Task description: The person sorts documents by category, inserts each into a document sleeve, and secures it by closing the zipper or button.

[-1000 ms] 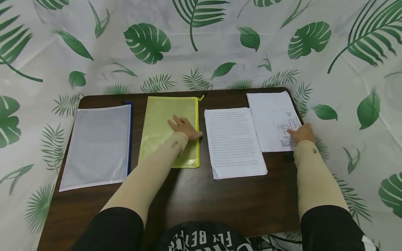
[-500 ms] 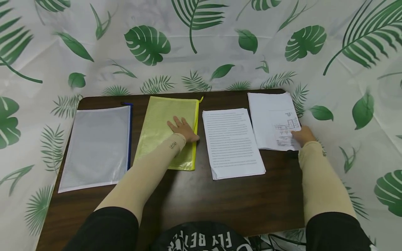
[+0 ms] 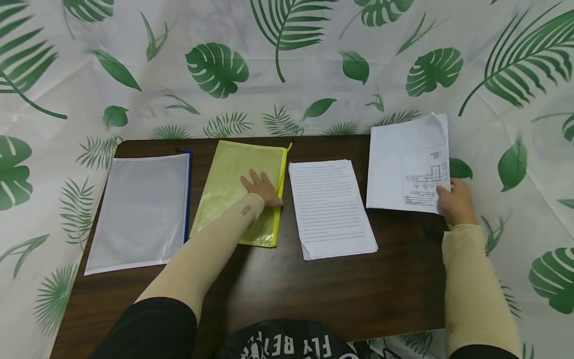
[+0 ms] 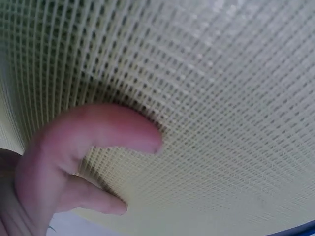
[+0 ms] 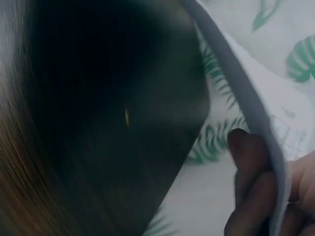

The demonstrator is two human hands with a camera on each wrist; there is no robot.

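- The right hand now has the stack of diagram sheets off the table: a second ago that stack lay flat at the far right corner, and now its right side is tilted up, with the left edge low near the wood
- The grip is a pinch at the stack's near right corner, thumb on top; the right wrist view shows fingers curled under the paper edge, so the hand is clamped on the sheets
- The left hand has not shifted; it rests flat, fingers spread, on the yellow mesh pouch, and the left wrist view shows its thumb just over the mesh
- The pouch has slid a little and lies slightly askew, its zip edge beside the printed text stack
- My read: the lift is under way and the pouch is pinned steady for it
- The grey mesh pouch sits untouched at the left
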